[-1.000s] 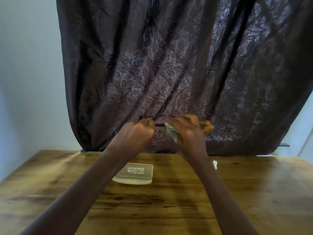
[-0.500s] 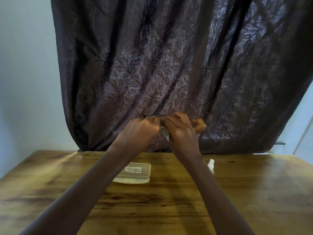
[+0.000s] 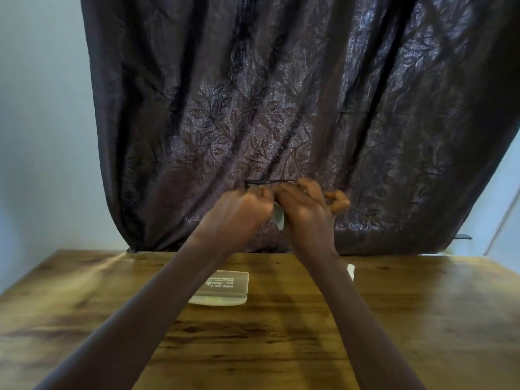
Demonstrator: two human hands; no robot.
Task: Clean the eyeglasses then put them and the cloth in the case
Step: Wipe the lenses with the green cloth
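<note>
Both my hands are raised above the table, pressed close together. My left hand (image 3: pixel 239 212) grips the dark-framed eyeglasses (image 3: pixel 270 182); only a thin strip of the frame shows above the fingers. My right hand (image 3: pixel 305 212) pinches a pale cloth (image 3: pixel 278 219) against the glasses, with just a sliver of cloth visible between the hands. The lenses are hidden by my fingers. The pale eyeglass case (image 3: pixel 225 287) lies open on the wooden table (image 3: pixel 281 333), below and slightly left of my hands, with printed text on its lid.
A dark leaf-patterned curtain (image 3: pixel 281 108) hangs behind the table's far edge. A small white object (image 3: pixel 351 271) lies on the table just right of my right forearm. Pale walls flank the curtain.
My hands have drawn closer together, so less of the cloth and frame shows. The view has shifted slightly, with hands and case sitting a little lower and left.
</note>
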